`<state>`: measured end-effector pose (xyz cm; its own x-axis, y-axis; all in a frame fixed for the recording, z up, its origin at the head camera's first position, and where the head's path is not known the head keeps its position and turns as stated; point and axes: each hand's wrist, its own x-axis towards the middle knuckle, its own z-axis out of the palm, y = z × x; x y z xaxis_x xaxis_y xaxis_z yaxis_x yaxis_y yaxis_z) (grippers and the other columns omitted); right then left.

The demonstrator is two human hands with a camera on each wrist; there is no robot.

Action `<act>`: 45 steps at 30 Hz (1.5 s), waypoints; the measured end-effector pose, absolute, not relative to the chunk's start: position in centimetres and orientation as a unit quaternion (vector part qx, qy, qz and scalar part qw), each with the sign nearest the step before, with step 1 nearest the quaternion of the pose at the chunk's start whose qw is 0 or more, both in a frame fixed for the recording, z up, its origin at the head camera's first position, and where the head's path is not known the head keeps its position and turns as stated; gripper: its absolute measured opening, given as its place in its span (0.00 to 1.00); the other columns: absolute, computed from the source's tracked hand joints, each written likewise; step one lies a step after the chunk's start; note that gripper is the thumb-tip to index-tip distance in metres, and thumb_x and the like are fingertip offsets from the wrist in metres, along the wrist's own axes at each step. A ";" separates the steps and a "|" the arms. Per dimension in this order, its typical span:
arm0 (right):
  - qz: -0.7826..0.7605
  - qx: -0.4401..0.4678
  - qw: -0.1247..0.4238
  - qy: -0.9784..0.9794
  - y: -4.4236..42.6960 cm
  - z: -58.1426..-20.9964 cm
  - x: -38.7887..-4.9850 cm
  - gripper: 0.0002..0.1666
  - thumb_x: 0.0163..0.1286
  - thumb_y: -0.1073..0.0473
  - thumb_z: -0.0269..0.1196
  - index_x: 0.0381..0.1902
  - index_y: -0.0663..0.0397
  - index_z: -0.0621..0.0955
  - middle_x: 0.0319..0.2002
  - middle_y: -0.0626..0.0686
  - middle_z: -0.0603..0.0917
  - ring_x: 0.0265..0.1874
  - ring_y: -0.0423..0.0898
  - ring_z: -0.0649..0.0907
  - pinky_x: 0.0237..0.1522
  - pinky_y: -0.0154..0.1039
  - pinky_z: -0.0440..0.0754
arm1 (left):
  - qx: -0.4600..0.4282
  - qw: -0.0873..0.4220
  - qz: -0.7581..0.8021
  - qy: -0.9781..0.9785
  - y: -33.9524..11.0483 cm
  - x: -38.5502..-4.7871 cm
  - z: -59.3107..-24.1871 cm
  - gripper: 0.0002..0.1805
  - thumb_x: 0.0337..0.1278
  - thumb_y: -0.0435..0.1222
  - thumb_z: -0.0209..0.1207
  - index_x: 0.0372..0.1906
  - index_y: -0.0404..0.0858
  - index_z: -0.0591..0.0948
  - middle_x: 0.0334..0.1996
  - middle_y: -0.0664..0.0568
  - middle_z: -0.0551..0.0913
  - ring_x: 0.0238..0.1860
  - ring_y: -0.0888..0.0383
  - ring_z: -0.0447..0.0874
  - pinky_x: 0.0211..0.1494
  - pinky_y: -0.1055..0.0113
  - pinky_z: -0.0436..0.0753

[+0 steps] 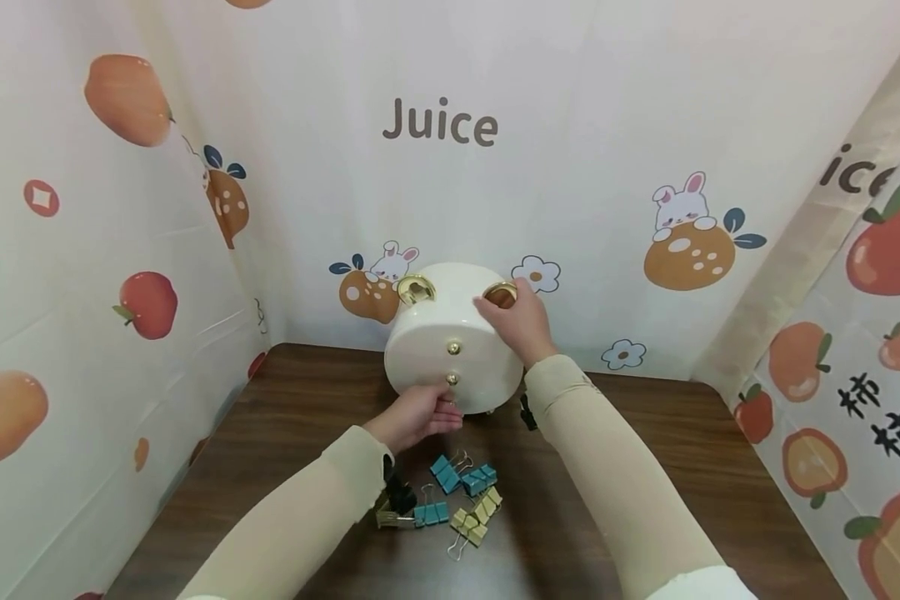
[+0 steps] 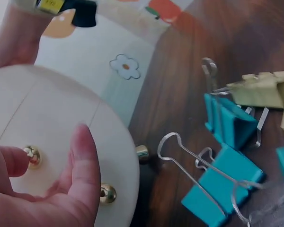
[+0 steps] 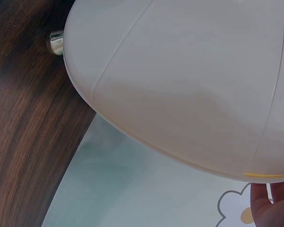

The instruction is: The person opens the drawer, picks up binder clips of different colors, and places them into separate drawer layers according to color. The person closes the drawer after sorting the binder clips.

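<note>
A round white box (image 1: 420, 354) stands upright on the table, with gold knobs (image 1: 453, 347) down its front and two gold ring-shaped pieces (image 1: 417, 289) on top. My right hand (image 1: 521, 321) grips the top right of the box at its gold ring; in the right wrist view, only some fingers (image 3: 274, 203) show at the box's edge. Low on the front is my left hand (image 1: 416, 417), its fingers fairly straight. In the left wrist view, the thumb of this hand (image 2: 52, 184) touches one knob (image 2: 33, 156), with another knob (image 2: 107, 194) beside the fingers.
Several teal binder clips (image 1: 446, 473) and yellow binder clips (image 1: 468, 527) lie on the dark wooden table (image 1: 630, 500) in front of the box. Behind the table hangs a white curtain (image 1: 570, 167) printed with fruit, rabbits and flowers, which also covers both sides.
</note>
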<state>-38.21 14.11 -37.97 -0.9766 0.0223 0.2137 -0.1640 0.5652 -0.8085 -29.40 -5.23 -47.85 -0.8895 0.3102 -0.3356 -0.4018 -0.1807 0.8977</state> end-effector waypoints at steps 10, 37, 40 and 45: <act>0.458 0.049 0.106 -0.881 14.0 -37.9 -38.4 0.37 0.63 0.32 0.70 0.55 0.51 0.71 0.42 0.54 0.81 0.38 0.52 0.82 0.37 0.49 0.83 | -0.073 0.222 0.844 0.482 -3.3 -30.3 -46.8 0.21 0.81 0.38 0.41 0.59 0.22 0.69 0.51 0.31 0.76 0.57 0.39 0.78 0.66 0.49 0.76; 0.455 0.050 0.099 -0.884 14.0 -38.0 -38.0 0.37 0.64 0.34 0.69 0.56 0.51 0.71 0.42 0.54 0.81 0.38 0.52 0.81 0.38 0.48 0.81 | -0.107 0.198 0.864 0.450 -2.2 -30.0 -47.3 0.12 0.81 0.38 0.41 0.43 0.33 0.69 0.39 0.41 0.78 0.37 0.53 0.81 0.41 0.66 0.84; 0.455 0.050 0.099 -0.884 14.0 -38.0 -38.1 0.36 0.64 0.34 0.69 0.56 0.51 0.71 0.42 0.54 0.81 0.38 0.52 0.81 0.38 0.48 0.81 | -0.107 0.199 0.862 0.453 -2.2 -29.8 -47.3 0.11 0.80 0.37 0.42 0.45 0.32 0.69 0.40 0.41 0.77 0.38 0.53 0.81 0.42 0.66 0.84; 0.455 0.048 0.096 -0.884 14.1 -37.9 -38.2 0.37 0.64 0.33 0.69 0.56 0.50 0.71 0.42 0.54 0.81 0.38 0.52 0.81 0.38 0.48 0.81 | -0.103 0.203 0.854 0.467 -2.5 -29.3 -47.3 0.10 0.78 0.36 0.43 0.48 0.32 0.69 0.41 0.40 0.78 0.39 0.53 0.81 0.42 0.66 0.84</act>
<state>-38.16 14.11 -37.90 -0.9768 0.0017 0.2140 -0.1731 0.5816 -0.7948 -29.31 -2.48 -47.29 -0.8966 0.2498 -0.3656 -0.4426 -0.4815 0.7565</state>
